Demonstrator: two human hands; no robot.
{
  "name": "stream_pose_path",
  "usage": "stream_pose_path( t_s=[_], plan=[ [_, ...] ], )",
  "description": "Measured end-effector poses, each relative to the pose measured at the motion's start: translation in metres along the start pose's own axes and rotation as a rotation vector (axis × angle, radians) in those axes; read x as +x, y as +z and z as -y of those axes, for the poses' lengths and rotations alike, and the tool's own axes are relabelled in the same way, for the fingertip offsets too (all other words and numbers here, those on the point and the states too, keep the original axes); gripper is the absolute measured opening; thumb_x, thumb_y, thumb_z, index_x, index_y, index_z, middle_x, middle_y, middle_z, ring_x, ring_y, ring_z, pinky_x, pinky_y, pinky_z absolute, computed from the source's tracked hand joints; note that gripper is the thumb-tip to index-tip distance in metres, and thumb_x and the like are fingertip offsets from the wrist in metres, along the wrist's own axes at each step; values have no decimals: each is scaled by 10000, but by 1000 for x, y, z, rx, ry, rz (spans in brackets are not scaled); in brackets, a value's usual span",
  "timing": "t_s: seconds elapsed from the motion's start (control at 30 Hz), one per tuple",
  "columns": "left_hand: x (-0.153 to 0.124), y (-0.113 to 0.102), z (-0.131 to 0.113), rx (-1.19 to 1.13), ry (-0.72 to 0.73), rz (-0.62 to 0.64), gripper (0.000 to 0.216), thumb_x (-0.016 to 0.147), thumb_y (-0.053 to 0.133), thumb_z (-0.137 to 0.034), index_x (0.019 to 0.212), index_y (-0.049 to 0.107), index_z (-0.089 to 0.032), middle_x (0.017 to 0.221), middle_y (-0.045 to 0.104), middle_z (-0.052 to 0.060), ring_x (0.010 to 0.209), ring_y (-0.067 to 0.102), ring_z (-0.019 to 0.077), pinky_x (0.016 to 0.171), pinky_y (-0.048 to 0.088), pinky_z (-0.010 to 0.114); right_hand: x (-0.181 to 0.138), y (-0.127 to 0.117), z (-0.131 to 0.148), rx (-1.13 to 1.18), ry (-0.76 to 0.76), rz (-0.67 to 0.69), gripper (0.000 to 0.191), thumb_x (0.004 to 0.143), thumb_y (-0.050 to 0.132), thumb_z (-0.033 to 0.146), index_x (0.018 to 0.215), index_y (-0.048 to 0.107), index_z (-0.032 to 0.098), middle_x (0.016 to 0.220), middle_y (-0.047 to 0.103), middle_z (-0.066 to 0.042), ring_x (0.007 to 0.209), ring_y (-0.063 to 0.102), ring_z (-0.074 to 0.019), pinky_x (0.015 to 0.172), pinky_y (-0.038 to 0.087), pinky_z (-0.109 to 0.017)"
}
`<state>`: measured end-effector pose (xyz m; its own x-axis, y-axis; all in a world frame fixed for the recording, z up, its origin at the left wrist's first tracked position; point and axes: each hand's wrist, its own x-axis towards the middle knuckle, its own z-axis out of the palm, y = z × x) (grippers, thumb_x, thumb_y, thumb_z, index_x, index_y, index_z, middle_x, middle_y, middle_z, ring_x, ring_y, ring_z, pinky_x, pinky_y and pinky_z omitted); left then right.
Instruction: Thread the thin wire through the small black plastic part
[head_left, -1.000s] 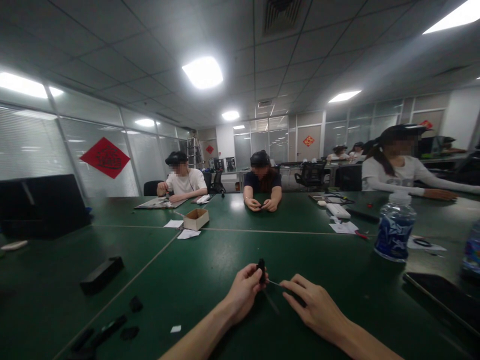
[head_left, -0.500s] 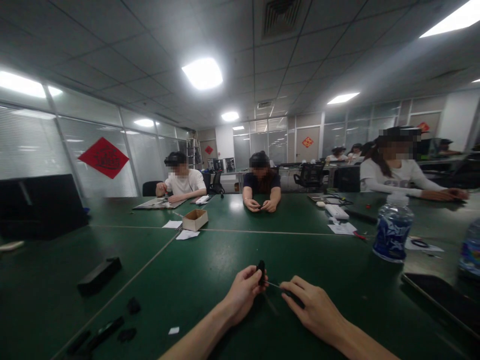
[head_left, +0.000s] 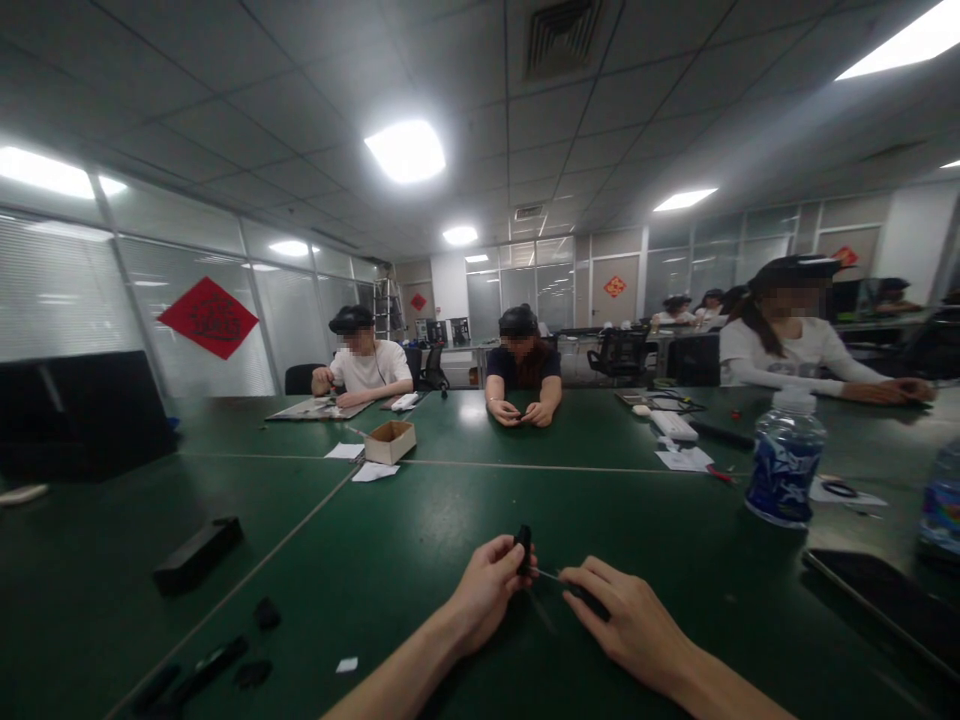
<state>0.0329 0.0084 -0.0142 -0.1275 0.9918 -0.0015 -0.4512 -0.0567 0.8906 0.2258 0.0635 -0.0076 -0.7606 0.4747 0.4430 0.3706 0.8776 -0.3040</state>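
Above the green table, my left hand [head_left: 487, 590] is closed around a small black part [head_left: 523, 546], which stands roughly upright between thumb and fingers. What kind of part it is I cannot make out. My right hand [head_left: 622, 610] grips the black handle of a screwdriver [head_left: 586, 600]. Its thin metal shaft points left and reaches the black part at my left fingers; the tip is hidden there. To the left lie several small black pieces [head_left: 252, 674] and a small white scrap [head_left: 346, 665].
A black block [head_left: 198, 556] sits at left. Ahead are an open cardboard box [head_left: 390, 442] and white papers [head_left: 375, 471]. On the right stand a blue-labelled bottle [head_left: 784, 460] and a phone [head_left: 885, 605] lying flat. Several people sit around the table; one person's hands [head_left: 519, 414] work opposite.
Both my hands have shifted very slightly down in view, the screwdriver still against the black part. Otherwise the scene looks the same.
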Motion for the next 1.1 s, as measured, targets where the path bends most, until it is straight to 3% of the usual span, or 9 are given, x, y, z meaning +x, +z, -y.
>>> stream_pose_path(
  t_s=[0.3, 0.57, 0.8, 0.93, 1.1],
  plan=[
    [-1, 3, -2, -17, 23, 12, 335, 618, 813, -323, 825, 659, -110, 807, 617, 53, 788, 551, 145, 764, 390, 273, 1, 1, 1, -13, 58, 25, 277, 914, 394, 272, 1040, 631, 205, 911, 626, -67, 736, 628, -179, 649, 512, -290],
    [-1, -4, 3, -20, 66, 48, 253, 738, 718, -281, 934, 646, -138, 948, 611, 75, 924, 564, 184, 844, 396, 307, 0, 0, 1, 33, 60, 4, 285, 870, 435, 204, 1109, 590, 211, 962, 635, -62, 773, 641, -182, 666, 516, -288],
    [-5, 1, -1, -16, 73, 21, 380, 725, 732, -353, 1021, 586, -167, 895, 647, 76, 930, 579, 195, 896, 389, 343, -1, -5, 3, 125, 65, 4, 189, 865, 455, 195, 1006, 580, 199, 936, 659, -52, 784, 647, -174, 681, 519, -280],
    [-3, 0, 0, -11, 69, -1, 418, 674, 767, -370, 991, 590, -163, 873, 643, 73, 902, 570, 189, 867, 388, 330, -1, -2, 0, 101, 42, -38, 186, 893, 460, 255, 999, 601, 195, 912, 672, -56, 782, 655, -186, 683, 522, -291],
    [1, 1, 3, 104, 114, -60, 357, 649, 760, -378, 887, 626, -148, 825, 584, 33, 772, 511, 145, 701, 362, 262, -2, 4, -5, 33, 12, -87, 266, 940, 420, 340, 1038, 622, 197, 925, 667, -66, 776, 659, -181, 678, 524, -277]
  ],
)
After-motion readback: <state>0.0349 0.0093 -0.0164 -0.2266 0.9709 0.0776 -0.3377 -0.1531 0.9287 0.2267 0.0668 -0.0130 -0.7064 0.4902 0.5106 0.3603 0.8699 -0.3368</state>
